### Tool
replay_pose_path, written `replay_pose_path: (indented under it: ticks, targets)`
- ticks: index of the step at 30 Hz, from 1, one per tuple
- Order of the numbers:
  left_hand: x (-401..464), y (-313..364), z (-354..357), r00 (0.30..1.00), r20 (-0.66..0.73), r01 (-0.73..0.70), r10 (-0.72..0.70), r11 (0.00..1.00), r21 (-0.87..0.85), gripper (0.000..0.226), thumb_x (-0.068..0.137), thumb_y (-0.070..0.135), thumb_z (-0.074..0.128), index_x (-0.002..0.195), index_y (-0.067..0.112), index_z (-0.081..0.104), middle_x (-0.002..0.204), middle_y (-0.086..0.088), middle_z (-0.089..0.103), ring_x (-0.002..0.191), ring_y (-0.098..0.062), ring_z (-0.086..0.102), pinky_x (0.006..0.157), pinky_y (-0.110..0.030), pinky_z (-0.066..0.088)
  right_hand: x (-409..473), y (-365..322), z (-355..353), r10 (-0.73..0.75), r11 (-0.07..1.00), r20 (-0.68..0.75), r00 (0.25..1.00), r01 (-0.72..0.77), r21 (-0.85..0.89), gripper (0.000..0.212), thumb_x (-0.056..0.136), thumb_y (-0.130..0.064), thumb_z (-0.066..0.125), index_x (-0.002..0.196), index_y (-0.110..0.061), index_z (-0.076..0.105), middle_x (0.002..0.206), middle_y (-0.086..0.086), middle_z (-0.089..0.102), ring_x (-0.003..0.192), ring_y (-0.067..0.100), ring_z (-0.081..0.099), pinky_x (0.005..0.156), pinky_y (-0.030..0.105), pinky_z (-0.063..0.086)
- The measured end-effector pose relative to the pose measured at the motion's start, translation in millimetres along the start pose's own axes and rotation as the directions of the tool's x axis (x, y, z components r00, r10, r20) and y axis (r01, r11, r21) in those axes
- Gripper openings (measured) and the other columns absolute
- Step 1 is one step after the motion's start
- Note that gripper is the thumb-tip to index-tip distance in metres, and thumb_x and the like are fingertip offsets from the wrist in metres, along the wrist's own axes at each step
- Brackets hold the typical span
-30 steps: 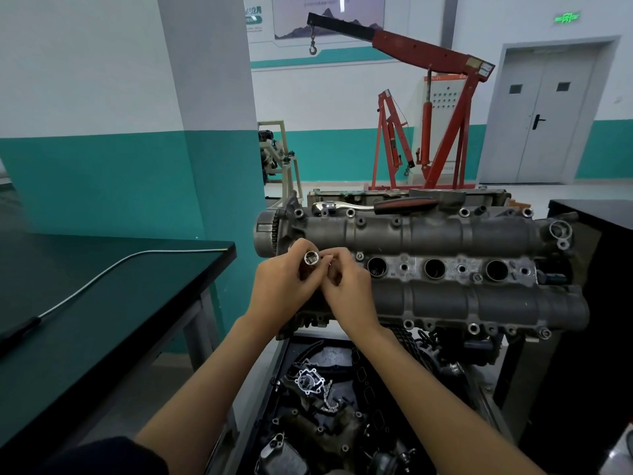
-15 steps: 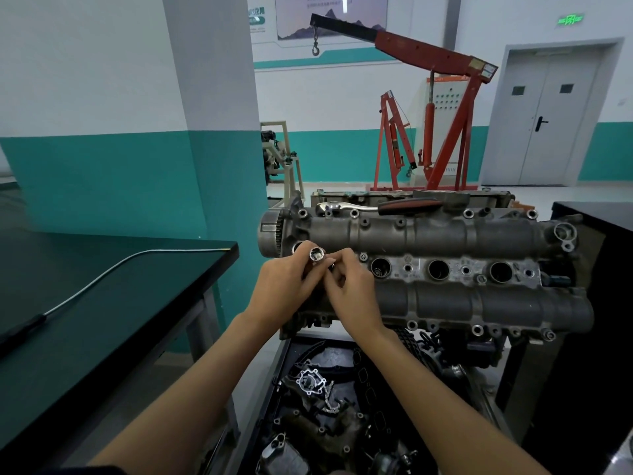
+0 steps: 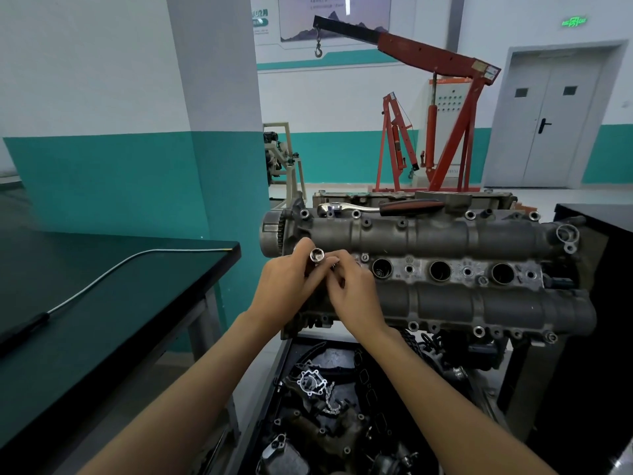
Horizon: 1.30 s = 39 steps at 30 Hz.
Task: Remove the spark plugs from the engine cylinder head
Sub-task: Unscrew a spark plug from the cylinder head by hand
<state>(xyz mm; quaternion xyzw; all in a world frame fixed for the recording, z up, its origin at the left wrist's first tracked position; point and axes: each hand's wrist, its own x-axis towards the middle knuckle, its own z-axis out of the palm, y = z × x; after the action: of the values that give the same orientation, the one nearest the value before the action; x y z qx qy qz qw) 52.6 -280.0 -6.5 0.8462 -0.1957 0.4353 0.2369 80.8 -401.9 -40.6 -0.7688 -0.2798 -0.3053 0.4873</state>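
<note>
The grey cylinder head (image 3: 445, 234) lies across a stand in front of me, with three open spark plug wells (image 3: 440, 270) showing along its middle. Over its left end my left hand (image 3: 287, 286) grips a silver spark plug socket (image 3: 317, 256), open end up. My right hand (image 3: 352, 293) is pressed against the left one, its fingertips pinching at the socket's lower part; what lies between the fingers is hidden. The leftmost well is covered by my hands. A ratchet (image 3: 376, 208) with a red and black handle rests on the head's far edge.
A dark green workbench (image 3: 102, 303) stands to the left with a thin metal rod (image 3: 130, 265) lying on it. A tray of loose engine parts (image 3: 325, 406) sits below the head. A black cabinet (image 3: 596, 269) is on the right, a red engine crane (image 3: 445, 114) behind.
Both hands stayed together at the head's left end. The socket has lifted a little and turned slightly in my fingers.
</note>
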Motion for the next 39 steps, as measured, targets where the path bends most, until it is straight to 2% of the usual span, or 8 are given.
replay_pose_path:
  ticks: [7, 13, 17, 21, 25, 31, 35, 39]
  targets:
    - [-3.7, 2.4, -3.3, 0.995, -0.021, -0.102, 0.102, 0.995, 0.019, 0.025, 0.089, 0.027, 0.054, 0.093, 0.003, 0.06, 0.054, -0.001, 0.059, 0.043, -0.021, 0.056, 0.041, -0.028, 0.041, 0.0, -1.9, 0.3, 0.018, 1.0, -0.018, 1.0, -0.018, -0.004, 0.014, 0.09, -0.011, 0.052, 0.1, -0.016, 0.06, 0.057, -0.018, 0.047, 0.059, -0.006, 0.051, 0.053, 0.008, 0.033]
    - [-2.0, 1.0, 1.7, 0.997, -0.041, -0.059, 0.062, 0.996, 0.066, 0.027, 0.087, 0.025, 0.057, 0.081, -0.001, 0.057, 0.051, -0.005, 0.058, 0.04, -0.024, 0.054, 0.037, -0.034, 0.043, 1.4, -3.3, 1.5, 0.073, 0.997, -0.012, 0.997, -0.073, 0.037, 0.011, 0.09, -0.019, 0.055, 0.102, -0.019, 0.055, 0.054, -0.011, 0.042, 0.053, 0.002, 0.046, 0.051, 0.014, 0.034]
    - [-1.6, -0.4, 2.4, 0.997, -0.048, -0.056, 0.06, 0.996, 0.075, 0.028, 0.087, 0.027, 0.058, 0.078, 0.0, 0.054, 0.049, -0.005, 0.055, 0.037, -0.022, 0.051, 0.035, -0.033, 0.042, 2.9, -5.4, 3.1, 0.117, 0.991, -0.036, 0.993, -0.114, 0.065, 0.019, 0.087, -0.021, 0.059, 0.079, -0.031, 0.045, 0.053, -0.01, 0.041, 0.049, 0.003, 0.043, 0.048, 0.017, 0.035]
    - [-2.2, 0.6, 3.9, 0.997, -0.061, -0.038, 0.043, 0.996, 0.078, 0.03, 0.086, 0.03, 0.058, 0.078, 0.002, 0.055, 0.047, -0.003, 0.054, 0.036, -0.02, 0.051, 0.037, -0.029, 0.039, 0.1, -3.4, 4.8, 0.073, 0.997, -0.089, 0.993, -0.069, 0.044, 0.02, 0.089, -0.013, 0.057, 0.074, -0.019, 0.046, 0.054, -0.01, 0.04, 0.052, 0.004, 0.042, 0.048, 0.017, 0.032]
    - [-3.4, 1.4, 2.5, 0.996, -0.08, -0.038, 0.04, 0.999, 0.021, 0.028, 0.088, 0.033, 0.055, 0.086, 0.005, 0.058, 0.051, 0.002, 0.056, 0.041, -0.016, 0.053, 0.041, -0.024, 0.038, -1.9, -3.2, 3.3, 0.011, 1.0, -0.058, 0.998, -0.01, 0.022, 0.006, 0.092, -0.012, 0.053, 0.092, -0.012, 0.059, 0.065, -0.011, 0.054, 0.062, 0.002, 0.052, 0.056, 0.02, 0.04]
    - [-2.6, 2.1, 2.5, 0.997, -0.072, -0.018, 0.021, 0.999, 0.03, 0.024, 0.086, 0.027, 0.057, 0.079, 0.004, 0.052, 0.047, 0.0, 0.052, 0.038, -0.022, 0.052, 0.04, -0.024, 0.033, -2.1, -4.5, 3.2, -0.049, 0.999, -0.04, 0.998, 0.049, -0.005, 0.021, 0.093, -0.014, 0.051, 0.113, -0.016, 0.058, 0.075, -0.008, 0.061, 0.064, 0.004, 0.055, 0.06, 0.024, 0.045]
    - [-1.8, 2.5, 3.1, 0.996, -0.09, 0.006, -0.007, 1.0, -0.011, 0.031, 0.084, 0.029, 0.066, 0.072, 0.009, 0.044, 0.047, 0.0, 0.048, 0.04, -0.023, 0.049, 0.041, -0.028, 0.034, -1.5, -3.1, 6.3, 0.069, 0.998, -0.096, 0.993, -0.068, 0.015, 0.012, 0.087, -0.016, 0.06, 0.095, -0.018, 0.052, 0.054, -0.011, 0.042, 0.052, 0.002, 0.045, 0.049, 0.016, 0.032]
    - [-2.3, 3.0, 1.8, 0.997, -0.073, 0.012, -0.014, 1.0, -0.019, 0.029, 0.084, 0.033, 0.066, 0.076, 0.011, 0.048, 0.049, 0.014, 0.039, 0.04, -0.014, 0.045, 0.043, -0.023, 0.03, -2.3, -2.2, 4.1, 0.029, 0.999, -0.078, 0.997, -0.026, 0.035, 0.009, 0.09, -0.011, 0.053, 0.082, -0.014, 0.05, 0.059, -0.012, 0.047, 0.057, 0.004, 0.048, 0.051, 0.022, 0.035]
